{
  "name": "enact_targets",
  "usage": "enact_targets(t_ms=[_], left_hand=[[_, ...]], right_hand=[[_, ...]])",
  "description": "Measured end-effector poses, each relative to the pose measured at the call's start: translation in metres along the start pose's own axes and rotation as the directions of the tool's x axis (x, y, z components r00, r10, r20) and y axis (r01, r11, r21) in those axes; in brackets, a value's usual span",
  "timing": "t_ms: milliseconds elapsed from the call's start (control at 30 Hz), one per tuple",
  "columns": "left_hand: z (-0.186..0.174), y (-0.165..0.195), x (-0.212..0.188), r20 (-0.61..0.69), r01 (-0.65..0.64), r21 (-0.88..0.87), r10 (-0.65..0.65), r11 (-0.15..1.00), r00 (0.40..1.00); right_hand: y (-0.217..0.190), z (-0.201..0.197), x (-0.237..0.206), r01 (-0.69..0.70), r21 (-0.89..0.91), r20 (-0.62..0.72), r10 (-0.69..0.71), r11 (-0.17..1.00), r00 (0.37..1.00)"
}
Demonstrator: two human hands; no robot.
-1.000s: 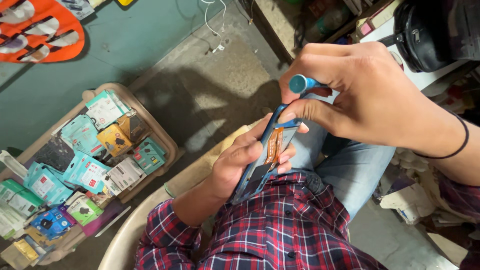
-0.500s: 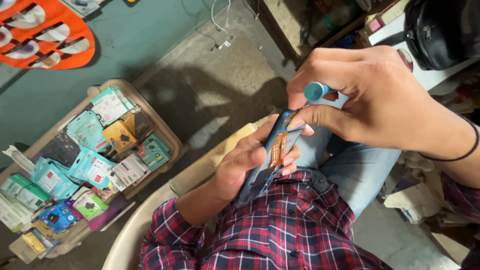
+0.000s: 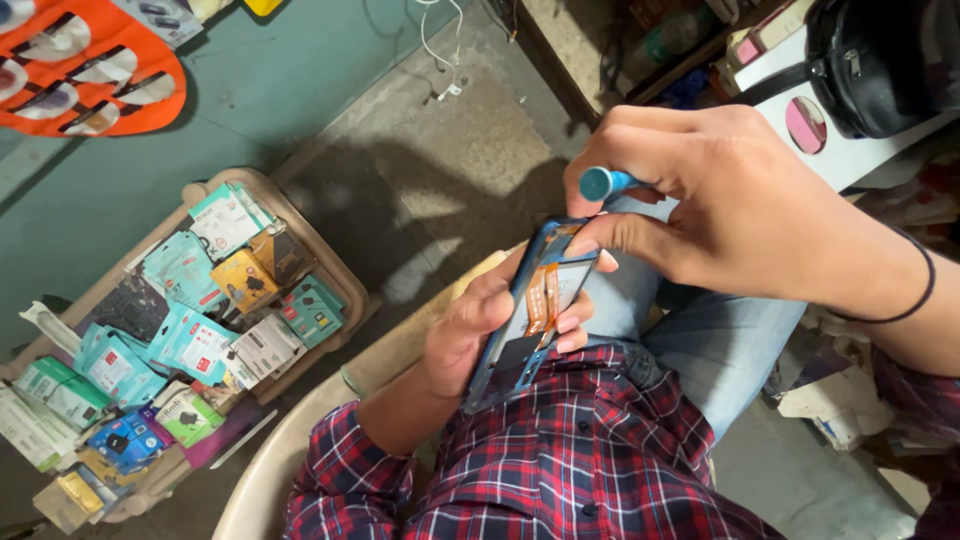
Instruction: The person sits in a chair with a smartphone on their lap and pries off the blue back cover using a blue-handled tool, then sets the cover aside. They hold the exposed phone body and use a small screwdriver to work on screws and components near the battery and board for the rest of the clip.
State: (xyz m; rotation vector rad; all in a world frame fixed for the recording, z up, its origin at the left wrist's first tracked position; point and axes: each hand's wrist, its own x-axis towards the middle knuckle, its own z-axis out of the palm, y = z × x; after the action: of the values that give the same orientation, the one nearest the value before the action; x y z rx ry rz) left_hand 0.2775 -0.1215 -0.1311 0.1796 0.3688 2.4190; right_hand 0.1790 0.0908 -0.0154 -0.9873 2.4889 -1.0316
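- Tray (image 3: 330,262) on the floor, far left, crammed with small teal, yellow and white packets (image 3: 190,340).
- Beige chair (image 3: 270,470) rim just right of the tray.
- Left hand (image 3: 470,335) over the lap, fingers wrapped round an opened phone (image 3: 530,310); blue frame, orange flex strips showing, tilted.
- Right hand (image 3: 740,210) above the phone's top end, fingers closed on a blue-handled tool (image 3: 605,183), thumb touching the phone's top edge.
- Black bag (image 3: 880,60) on a white surface, top right.
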Motion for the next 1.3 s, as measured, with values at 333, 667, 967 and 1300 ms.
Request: enact_targets(t_ms=[333,667,967,1300], left_hand=[[-0.003,0.004,0.001,0.003,0.008,-0.058,-0.008,0.998,1.0],[-0.008,0.001,0.001,0.015,0.015,-0.069,-0.014,0.998,1.0],[-0.009,0.005,0.001,0.042,0.007,-0.073,-0.004,0.997,0.999],[-0.024,-0.003,0.003,0.047,-0.075,-0.086,0.079,0.993,0.996]], right_hand=[[0.003,0.002,-0.003,0.055,-0.051,-0.044,-0.057,0.997,0.997],[0.008,0.004,-0.006,-0.144,-0.112,-0.019,0.143,0.983,0.99],[0.003,0.006,-0.008,-0.15,-0.04,-0.091,0.145,0.988,0.985],[0.005,0.031,-0.01,-0.256,0.223,-0.202,0.301,0.941,0.932]])
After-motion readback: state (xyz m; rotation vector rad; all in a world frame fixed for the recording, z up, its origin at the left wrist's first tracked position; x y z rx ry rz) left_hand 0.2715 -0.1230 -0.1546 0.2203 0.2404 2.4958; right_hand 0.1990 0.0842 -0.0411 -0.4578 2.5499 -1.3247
